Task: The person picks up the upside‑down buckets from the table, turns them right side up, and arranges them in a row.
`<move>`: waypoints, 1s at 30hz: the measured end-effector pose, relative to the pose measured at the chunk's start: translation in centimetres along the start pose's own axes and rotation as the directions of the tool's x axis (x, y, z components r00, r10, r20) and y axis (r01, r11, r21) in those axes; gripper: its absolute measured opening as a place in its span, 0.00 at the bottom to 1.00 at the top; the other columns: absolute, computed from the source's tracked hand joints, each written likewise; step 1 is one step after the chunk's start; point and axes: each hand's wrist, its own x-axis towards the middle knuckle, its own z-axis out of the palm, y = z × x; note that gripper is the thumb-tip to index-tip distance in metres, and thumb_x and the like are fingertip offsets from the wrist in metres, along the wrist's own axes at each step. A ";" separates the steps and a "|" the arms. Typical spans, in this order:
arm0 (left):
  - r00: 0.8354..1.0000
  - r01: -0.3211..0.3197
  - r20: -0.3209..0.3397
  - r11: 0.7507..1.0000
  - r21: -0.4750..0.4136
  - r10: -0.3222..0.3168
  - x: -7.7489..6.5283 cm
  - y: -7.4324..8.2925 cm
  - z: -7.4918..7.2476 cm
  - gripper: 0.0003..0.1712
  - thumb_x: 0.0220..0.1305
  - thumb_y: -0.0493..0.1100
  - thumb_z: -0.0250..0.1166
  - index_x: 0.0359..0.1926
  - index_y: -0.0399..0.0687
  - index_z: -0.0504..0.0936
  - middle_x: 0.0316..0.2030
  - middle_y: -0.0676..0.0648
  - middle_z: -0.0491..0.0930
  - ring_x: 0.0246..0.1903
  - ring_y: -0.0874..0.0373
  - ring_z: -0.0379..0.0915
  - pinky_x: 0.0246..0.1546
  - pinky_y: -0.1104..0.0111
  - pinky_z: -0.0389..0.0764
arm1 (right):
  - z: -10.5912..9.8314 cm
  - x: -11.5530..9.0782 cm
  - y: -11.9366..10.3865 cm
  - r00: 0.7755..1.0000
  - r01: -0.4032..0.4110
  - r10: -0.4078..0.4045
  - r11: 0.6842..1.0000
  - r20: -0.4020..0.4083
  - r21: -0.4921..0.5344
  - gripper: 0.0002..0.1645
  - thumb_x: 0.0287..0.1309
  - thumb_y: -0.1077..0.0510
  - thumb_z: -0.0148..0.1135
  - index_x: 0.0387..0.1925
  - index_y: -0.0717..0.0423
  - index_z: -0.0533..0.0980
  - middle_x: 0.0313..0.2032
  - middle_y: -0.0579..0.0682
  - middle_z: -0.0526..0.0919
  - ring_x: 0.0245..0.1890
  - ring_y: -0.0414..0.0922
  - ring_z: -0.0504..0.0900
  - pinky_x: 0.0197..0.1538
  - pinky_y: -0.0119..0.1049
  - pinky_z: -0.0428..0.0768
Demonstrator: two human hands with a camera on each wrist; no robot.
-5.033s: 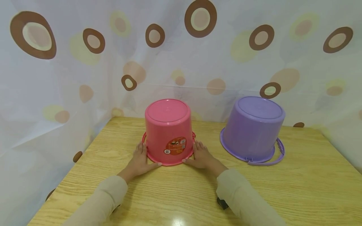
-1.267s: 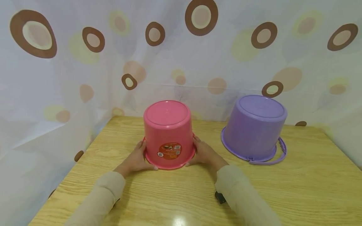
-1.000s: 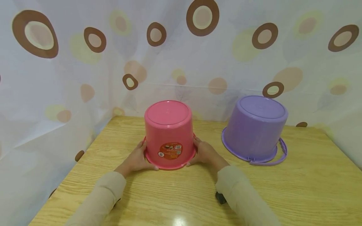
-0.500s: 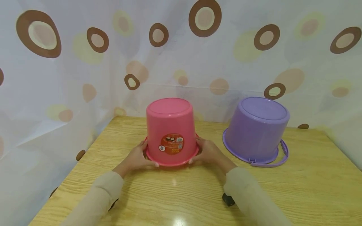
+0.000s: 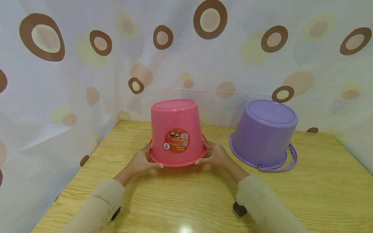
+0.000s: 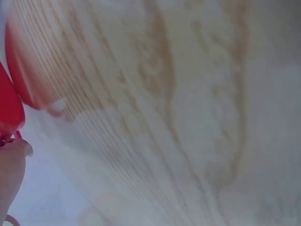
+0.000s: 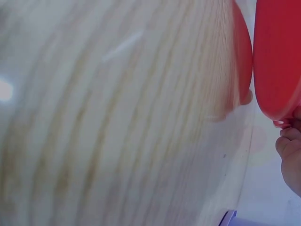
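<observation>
- A glossy, wood-grained table [image 5: 186, 200] is extended across the foreground; little drag on a sliding rim is to be expected.
- The left hand [image 5: 141, 161] is curved around the left side of an inverted pink plastic bucket [image 5: 177, 119], with the thumb laid along the near edge.
- The right hand [image 5: 217, 158] is placed likewise on the opposite side; the bucket is gripped between both hands, and some fingertips are hidden.
- The bucket is located at the middle of the table, with its base uppermost and tilted away from the person. Whether full contact with the table is made cannot be told.
- The load is judged light and the wall stiff but slightly flexible; breakage is unlikely.
- The flared pink rim [image 5: 177, 165] is recommended as the holding point. The smooth wall narrows upward, so slipping is likely if it is squeezed there.
- An inverted purple plastic bucket [image 5: 263, 139] is set apart at the right; similar handling is presumed.
- A white, circle-patterned curtain [image 5: 175, 71] is hung behind.
</observation>
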 end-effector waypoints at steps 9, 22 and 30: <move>0.999 0.042 -0.002 0.995 -0.089 -0.042 -0.2 0.3 0.0 0.67 0.41 0.67 0.70 0.72 0.40 0.45 0.72 0.36 0.42 0.71 0.38 0.40 0.66 0.45 0.56 | 0.1 -0.5 -0.3 0.997 0.028 -0.022 0.997 -0.074 0.076 0.57 0.33 0.41 0.75 0.62 0.66 0.63 0.63 0.63 0.65 0.64 0.59 0.64 0.62 0.52 0.68; 0.996 -0.004 -0.084 0.972 -0.236 -0.016 -0.3 0.7 0.7 0.62 0.46 0.61 0.70 0.70 0.32 0.47 0.71 0.35 0.43 0.71 0.43 0.40 0.67 0.55 0.56 | 1.1 -0.8 -0.2 0.955 0.146 -0.091 0.973 -0.283 0.180 0.48 0.41 0.48 0.74 0.62 0.62 0.65 0.60 0.66 0.67 0.62 0.63 0.64 0.61 0.53 0.67; 0.986 -0.047 -0.166 0.929 -0.367 -0.016 -0.3 1.5 1.3 0.60 0.47 0.58 0.71 0.69 0.31 0.48 0.71 0.36 0.45 0.71 0.45 0.41 0.68 0.58 0.55 | 1.7 0.0 0.1 0.872 0.187 -0.121 0.978 -0.475 0.095 0.29 0.49 0.66 0.67 0.55 0.66 0.72 0.52 0.64 0.75 0.55 0.61 0.73 0.57 0.50 0.73</move>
